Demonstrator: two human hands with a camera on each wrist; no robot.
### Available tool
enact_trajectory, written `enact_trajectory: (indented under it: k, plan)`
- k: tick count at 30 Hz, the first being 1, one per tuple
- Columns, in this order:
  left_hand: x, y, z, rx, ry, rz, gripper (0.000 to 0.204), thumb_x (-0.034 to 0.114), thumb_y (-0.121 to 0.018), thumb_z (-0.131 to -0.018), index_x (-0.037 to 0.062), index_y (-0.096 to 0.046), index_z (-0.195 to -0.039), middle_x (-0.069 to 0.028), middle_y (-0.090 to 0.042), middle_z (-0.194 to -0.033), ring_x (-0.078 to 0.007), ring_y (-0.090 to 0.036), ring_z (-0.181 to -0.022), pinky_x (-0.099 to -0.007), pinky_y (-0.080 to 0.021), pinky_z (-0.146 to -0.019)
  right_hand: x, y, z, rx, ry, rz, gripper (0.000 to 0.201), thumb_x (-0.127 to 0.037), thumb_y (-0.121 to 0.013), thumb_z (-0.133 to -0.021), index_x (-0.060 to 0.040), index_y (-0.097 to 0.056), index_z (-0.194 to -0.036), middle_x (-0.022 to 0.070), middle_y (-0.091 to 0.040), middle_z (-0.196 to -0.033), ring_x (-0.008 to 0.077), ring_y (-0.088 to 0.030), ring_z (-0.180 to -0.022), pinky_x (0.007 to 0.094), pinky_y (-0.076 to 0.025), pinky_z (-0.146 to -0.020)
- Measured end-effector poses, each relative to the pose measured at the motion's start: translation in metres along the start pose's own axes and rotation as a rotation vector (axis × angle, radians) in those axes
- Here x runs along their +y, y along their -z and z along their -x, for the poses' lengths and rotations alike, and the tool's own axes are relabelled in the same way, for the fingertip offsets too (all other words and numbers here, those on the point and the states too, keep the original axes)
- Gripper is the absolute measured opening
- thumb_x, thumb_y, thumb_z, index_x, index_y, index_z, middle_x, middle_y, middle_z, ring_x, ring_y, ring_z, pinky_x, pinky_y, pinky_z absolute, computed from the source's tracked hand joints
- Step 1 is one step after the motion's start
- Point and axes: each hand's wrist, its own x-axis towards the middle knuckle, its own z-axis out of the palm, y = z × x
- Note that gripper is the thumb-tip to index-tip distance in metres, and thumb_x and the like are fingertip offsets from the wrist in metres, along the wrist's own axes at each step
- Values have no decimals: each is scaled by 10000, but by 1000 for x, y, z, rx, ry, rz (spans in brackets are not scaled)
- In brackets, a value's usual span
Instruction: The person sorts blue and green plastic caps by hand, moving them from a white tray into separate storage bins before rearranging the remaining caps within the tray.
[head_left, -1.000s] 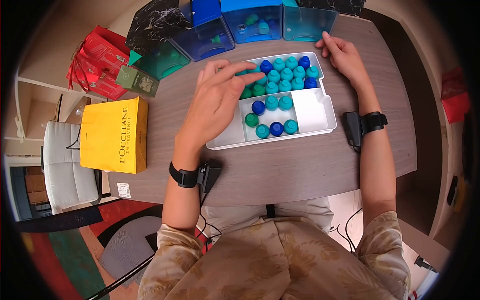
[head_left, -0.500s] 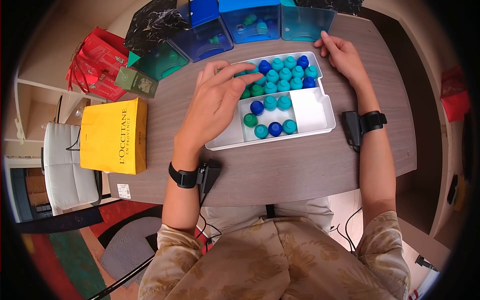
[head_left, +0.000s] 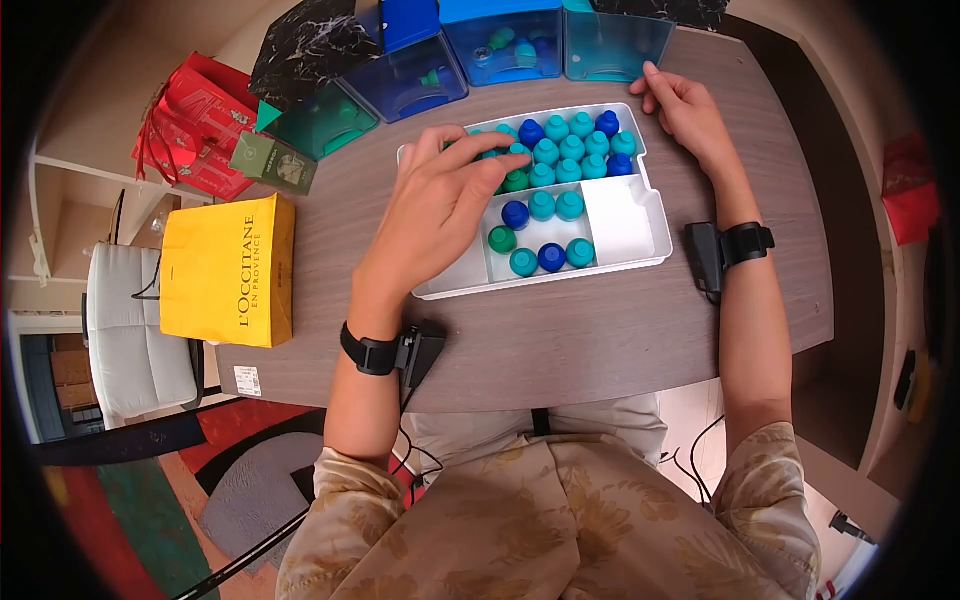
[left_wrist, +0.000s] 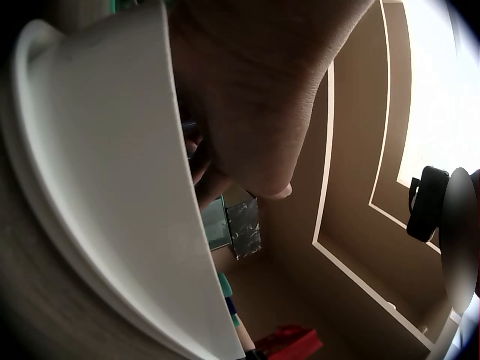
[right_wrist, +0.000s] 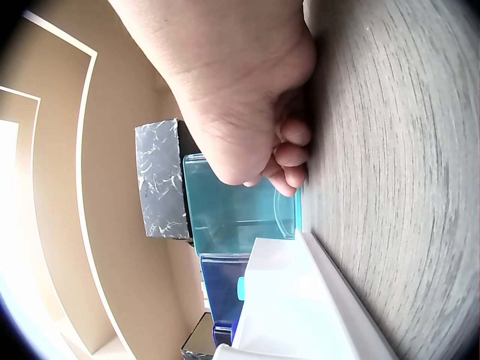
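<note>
A white divided tray (head_left: 628, 215) holds many small bottle-shaped pieces in teal, blue and green. My left hand (head_left: 425, 215) is over the tray's left part, its fingers bent down among the pieces of the back compartment. Near its fingertips are a teal piece (head_left: 545, 152) and a green piece (head_left: 515, 181); I cannot tell whether the fingers pinch one. The left wrist view shows mostly the tray's outer wall (left_wrist: 127, 165), hiding the fingertips. My right hand (head_left: 690, 115) rests on the table beyond the tray's right corner, fingers loosely curled and holding nothing, beside a teal bin (right_wrist: 240, 202).
Along the table's (head_left: 560, 340) back edge stand translucent bins: a green bin (head_left: 325, 120), a dark blue bin (head_left: 415, 75) and a bright blue bin (head_left: 505, 45) with pieces inside. At left are a yellow paper bag (head_left: 225, 270), a small green box (head_left: 275, 163) and a red bag (head_left: 205, 120).
My left hand has shifted slightly right, its thumb rising toward the index finger and now covering a green piece that showed before. The right hand stays where it was.
</note>
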Motion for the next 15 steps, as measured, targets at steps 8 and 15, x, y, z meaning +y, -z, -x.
enact_trajectory:
  k: [8, 15]
  plan:
    - [0, 1, 0, 30, -27, -19, 448, 354, -435, -1134, 106, -797, -1228, -64, -700, -1364, -327, -501, -1243, -428, -360, -1096, 0, 0, -1, -1, -6, 5, 488, -522, -569, -1090, -97, -798, -1021, -68, -622, -743, 34, -465, -591, 217, -381, -545]
    - [-2, 2, -2, 76, -67, 30, 481, 383, -410, -1146, 108, -794, -1238, -57, -698, -1357, -337, -502, -1236, -446, -349, -1123, 2, 1, -1, -2, 2, 7, 496, -527, -566, -1090, -95, -799, -1026, -67, -623, -746, 36, -466, -593, 218, -384, -550]
